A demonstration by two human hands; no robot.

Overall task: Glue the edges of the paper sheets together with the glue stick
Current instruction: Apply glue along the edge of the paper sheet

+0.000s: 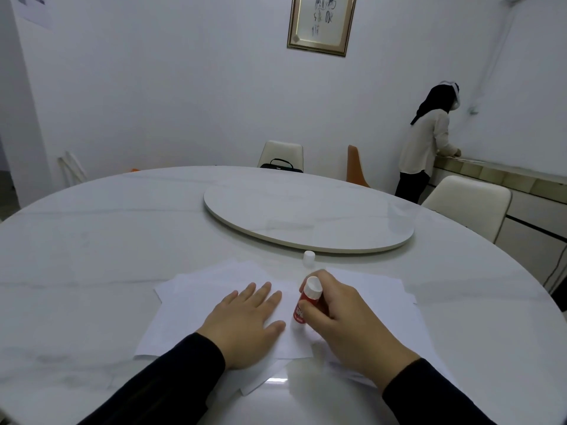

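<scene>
Several white paper sheets (196,302) lie overlapping on the round white table, near its front edge. My left hand (245,323) rests flat on the top sheet, fingers spread. My right hand (343,320) grips a red glue stick (306,302) with a white end, held upright-tilted with its lower tip down on the right edge of the sheet under my left hand. More sheets (383,289) spread out to the right, under my right hand. The glue stick's white cap (308,257) stands alone on the table just beyond the paper.
A raised lazy Susan disc (306,219) fills the middle of the table (92,240). Chairs stand at the far side (280,151) and right (469,200). A person (429,142) stands at a counter by the right wall, back turned.
</scene>
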